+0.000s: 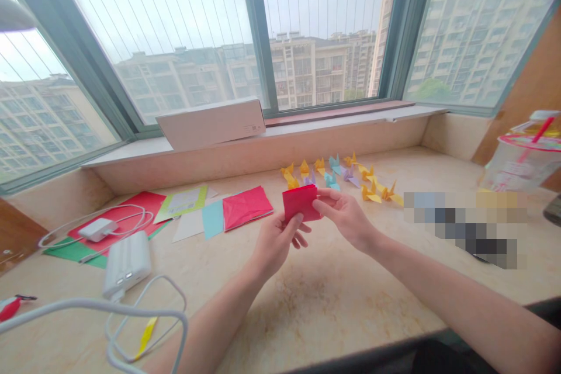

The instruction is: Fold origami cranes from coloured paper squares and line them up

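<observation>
Both hands hold a folded red paper (299,201) up above the marble counter (333,298). My left hand (277,241) pinches its lower left edge, thumb on the front. My right hand (346,214) grips its right edge with the fingertips. Beyond the paper, several small folded paper cranes (346,178) in orange, yellow, blue and purple stand in a loose cluster near the window ledge.
A stack of coloured paper sheets (236,210) lies to the left. Further left are a white power bank (127,263), a charger with cables (97,229) and red and green sheets. A plastic cup with a straw (521,158) stands at the right. A white box (213,123) rests on the sill.
</observation>
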Action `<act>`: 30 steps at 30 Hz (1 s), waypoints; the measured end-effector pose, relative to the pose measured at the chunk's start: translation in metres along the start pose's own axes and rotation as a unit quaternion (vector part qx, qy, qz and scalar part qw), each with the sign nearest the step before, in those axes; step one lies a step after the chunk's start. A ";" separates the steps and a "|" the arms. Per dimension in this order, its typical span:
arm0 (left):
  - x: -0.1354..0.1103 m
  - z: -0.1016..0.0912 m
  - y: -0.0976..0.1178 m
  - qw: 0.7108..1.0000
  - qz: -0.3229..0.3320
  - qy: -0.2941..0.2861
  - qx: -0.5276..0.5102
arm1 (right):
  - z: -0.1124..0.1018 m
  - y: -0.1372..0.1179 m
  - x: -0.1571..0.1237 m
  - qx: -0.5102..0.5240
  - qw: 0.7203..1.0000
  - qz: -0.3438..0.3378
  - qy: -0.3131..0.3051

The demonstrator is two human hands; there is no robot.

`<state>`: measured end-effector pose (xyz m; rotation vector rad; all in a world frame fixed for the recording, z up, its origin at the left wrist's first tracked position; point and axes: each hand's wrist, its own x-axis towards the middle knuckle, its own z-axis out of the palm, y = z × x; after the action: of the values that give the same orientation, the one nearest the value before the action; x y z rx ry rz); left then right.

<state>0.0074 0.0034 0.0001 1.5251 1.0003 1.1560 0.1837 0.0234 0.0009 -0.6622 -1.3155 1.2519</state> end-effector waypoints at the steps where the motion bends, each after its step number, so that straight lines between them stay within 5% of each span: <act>1: 0.000 0.000 0.001 1.000 0.003 0.006 -0.001 | 0.000 0.000 -0.001 -0.015 1.000 -0.002 -0.018; 11: -0.002 -0.003 -0.007 1.000 0.002 0.017 0.015 | 0.002 0.011 -0.002 -0.144 0.984 -0.019 -0.105; 16: 0.001 -0.002 -0.011 0.998 -0.004 0.064 -0.004 | 0.008 0.024 -0.005 -0.108 0.980 -0.007 -0.167; 26: -0.004 0.002 -0.014 0.999 0.027 0.022 0.039 | 0.011 0.011 -0.015 -0.130 0.976 -0.007 -0.177; 30: -0.006 0.003 -0.009 0.997 0.026 0.024 0.070 | 0.013 0.012 -0.014 -0.155 0.979 -0.012 -0.130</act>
<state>0.0083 -0.0007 -0.0103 1.6499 1.0992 1.1843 0.1703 0.0101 -0.0119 -0.7140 -1.7540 1.1519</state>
